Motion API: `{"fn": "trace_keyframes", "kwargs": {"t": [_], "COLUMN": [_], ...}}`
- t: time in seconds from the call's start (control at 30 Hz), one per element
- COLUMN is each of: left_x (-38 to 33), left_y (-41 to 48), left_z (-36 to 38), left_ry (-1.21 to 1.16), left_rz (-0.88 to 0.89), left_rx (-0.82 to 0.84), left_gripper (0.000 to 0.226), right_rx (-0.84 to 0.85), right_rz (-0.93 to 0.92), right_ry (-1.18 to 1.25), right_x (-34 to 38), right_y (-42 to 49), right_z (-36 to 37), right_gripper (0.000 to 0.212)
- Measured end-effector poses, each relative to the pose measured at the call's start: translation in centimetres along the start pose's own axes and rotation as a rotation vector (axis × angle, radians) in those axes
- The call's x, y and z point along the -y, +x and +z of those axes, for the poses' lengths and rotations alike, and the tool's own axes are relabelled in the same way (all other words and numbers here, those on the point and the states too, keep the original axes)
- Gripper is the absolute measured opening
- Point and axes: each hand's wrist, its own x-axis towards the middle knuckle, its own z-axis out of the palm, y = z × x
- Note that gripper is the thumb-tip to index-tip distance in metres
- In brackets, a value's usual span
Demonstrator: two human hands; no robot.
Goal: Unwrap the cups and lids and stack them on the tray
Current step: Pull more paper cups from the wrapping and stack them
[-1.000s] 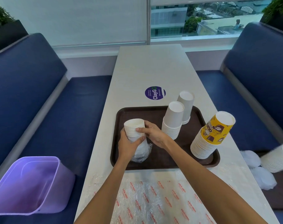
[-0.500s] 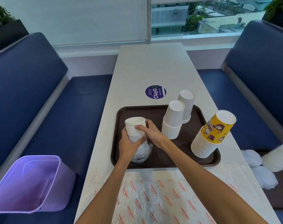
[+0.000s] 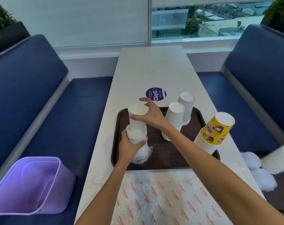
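Two hands on one stack, over the left side of the tray (image 3: 167,155). Left hand (image 3: 130,143) curls round the lower cups (image 3: 135,133) and the bunched wrap (image 3: 143,154). That's the anchor, I'd say, pinning the plastic so it stays down while the cups come free. Right hand (image 3: 151,116) grips the top cups (image 3: 137,118) from the right, thumb across the near wall, fingers round the far side, index sticking out loose. Those cups sit raised part-way out of the lower ones, mouths up. It reads as a pull-apart: sleeve down, cups up.

On the tray, right of the hands, two white stacks (image 3: 174,120) stand mouth-down, finished by the look of them. The yellow stack (image 3: 214,132) leans at the tray's right rim. That leaves the tray's near-left floor open for this batch. Left of the tray, well apart, the bin (image 3: 29,184) gapes, handy for the wrap. Right of the tray, spare cups (image 3: 280,159) wait; wrapped or not, I can't tell.
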Motion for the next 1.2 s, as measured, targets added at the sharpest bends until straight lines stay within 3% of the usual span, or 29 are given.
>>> {"fn": "trace_keyframes", "kwargs": {"t": [0.4, 0.63, 0.7, 0.83, 0.93, 1.07, 1.2], "left_x": [0.1, 0.0, 0.0, 0.1, 0.0, 0.0, 0.0], "left_y": [-0.5, -0.8, -0.9, -0.8, -0.8, -0.8, -0.7], "left_z": [-0.6, -0.6, -0.6, -0.6, -0.6, -0.5, -0.5], "left_ry": [-0.005, -0.024, -0.021, -0.033, -0.018, 0.013, 0.021], "left_rz": [0.037, 0.045, 0.046, 0.042, 0.036, 0.039, 0.034], "left_rx": [0.001, 0.011, 0.013, 0.023, 0.027, 0.025, 0.030], "left_gripper": [0.088, 0.088, 0.088, 0.091, 0.091, 0.091, 0.091], "right_rx": [0.305, 0.267, 0.147, -0.260, -0.503, -0.593, -0.551], "right_rz": [0.046, -0.065, -0.113, -0.100, -0.049, 0.067, 0.146], "right_ry": [-0.648, -0.954, -0.841, -0.275, -0.116, -0.135, -0.158], "right_x": [1.8, 2.3, 2.1, 2.1, 1.0, -1.6, -3.8], "right_y": [-1.7, -2.6, -2.7, -3.1, -3.0, -2.9, -2.8], "right_z": [-4.1, -3.4, -3.3, -4.7, -5.7, -6.4, -6.3], "right_gripper": [0.074, 0.070, 0.069, 0.070, 0.079, 0.080, 0.078]}}
